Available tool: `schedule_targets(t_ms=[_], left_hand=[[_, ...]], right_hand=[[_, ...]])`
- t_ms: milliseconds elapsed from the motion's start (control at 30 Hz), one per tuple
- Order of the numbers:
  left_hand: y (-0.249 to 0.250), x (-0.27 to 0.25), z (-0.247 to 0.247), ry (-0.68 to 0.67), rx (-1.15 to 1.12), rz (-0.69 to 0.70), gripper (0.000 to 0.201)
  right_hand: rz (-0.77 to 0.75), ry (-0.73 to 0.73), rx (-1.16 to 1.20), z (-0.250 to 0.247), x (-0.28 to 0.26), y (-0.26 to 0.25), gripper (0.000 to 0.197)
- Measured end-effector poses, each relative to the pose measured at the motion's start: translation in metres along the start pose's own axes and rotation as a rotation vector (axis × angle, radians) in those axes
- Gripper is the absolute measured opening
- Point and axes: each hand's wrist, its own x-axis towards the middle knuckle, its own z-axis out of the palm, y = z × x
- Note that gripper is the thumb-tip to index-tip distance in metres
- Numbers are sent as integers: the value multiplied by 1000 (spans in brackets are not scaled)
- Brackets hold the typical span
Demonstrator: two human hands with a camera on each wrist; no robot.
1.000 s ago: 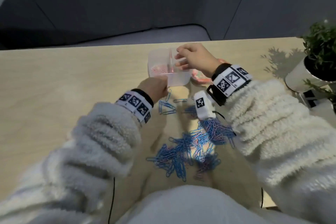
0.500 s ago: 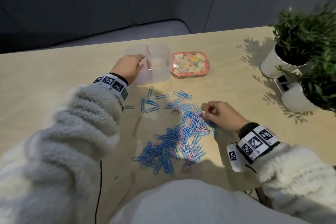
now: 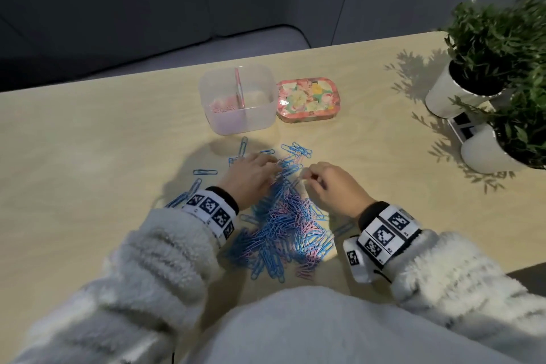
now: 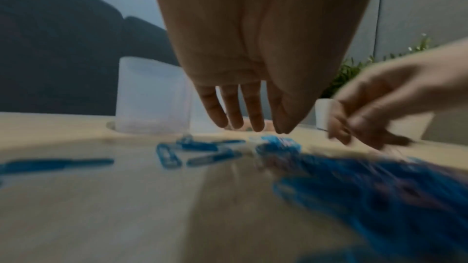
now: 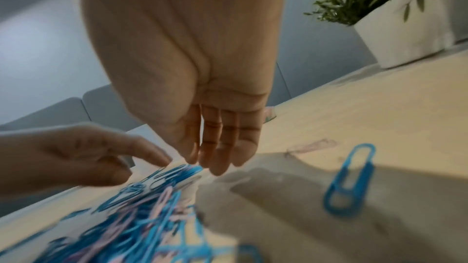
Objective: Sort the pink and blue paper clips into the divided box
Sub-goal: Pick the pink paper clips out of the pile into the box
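A heap of blue and pink paper clips (image 3: pixel 283 230) lies on the wooden table in front of me, also seen as the blurred heap (image 4: pixel 380 197) and the heap (image 5: pixel 139 217). The clear divided box (image 3: pixel 206 89) stands beyond it, with pink clips (image 3: pixel 221 106) in its left compartment. My left hand (image 3: pixel 273 167) hovers palm down over the heap's far end, its fingers (image 4: pixel 233 111) straight and pointing down. My right hand (image 3: pixel 310 177) hangs just right of it, fingertips (image 5: pixel 217 165) reaching the top clips. I see nothing held in either hand.
Loose blue clips (image 3: pixel 297 151) lie between the heap and the box, and one blue clip (image 5: pixel 349 183) lies to the right. A floral tin (image 3: pixel 307 99) sits beside the box. Two potted plants in white pots (image 3: pixel 443 97) stand at the right edge.
My left hand has left the box and come back to the heap's far end. My right hand has shifted slightly left along the heap, and both hands now sit close together.
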Motion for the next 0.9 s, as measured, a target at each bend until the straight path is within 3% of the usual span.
schedule_targets(t_ms=[133, 267, 367, 467, 567, 700, 900], left_hand=[[0, -10, 15, -109, 110, -14, 40], [-6, -27, 14, 56, 121, -52, 32], [-11, -30, 11, 79, 140, -70, 30], [-8, -18, 9, 97, 120, -74, 30], [0, 7, 4, 130, 2, -54, 23], [7, 39, -3, 59, -120, -184, 30], [8, 51, -6, -1, -110, -221, 21]], right_hand=[[-48, 47, -81, -5, 26, 1, 33], [-111, -11, -176, 5, 29, -2, 25], [-145, -29, -173, 14, 13, 3, 20], [-87, -1, -94, 12, 9, 8, 22], [47, 124, -4, 2, 20, 8, 22], [235, 213, 33, -1, 41, 0, 20], [250, 212, 9, 8, 58, -18, 19]])
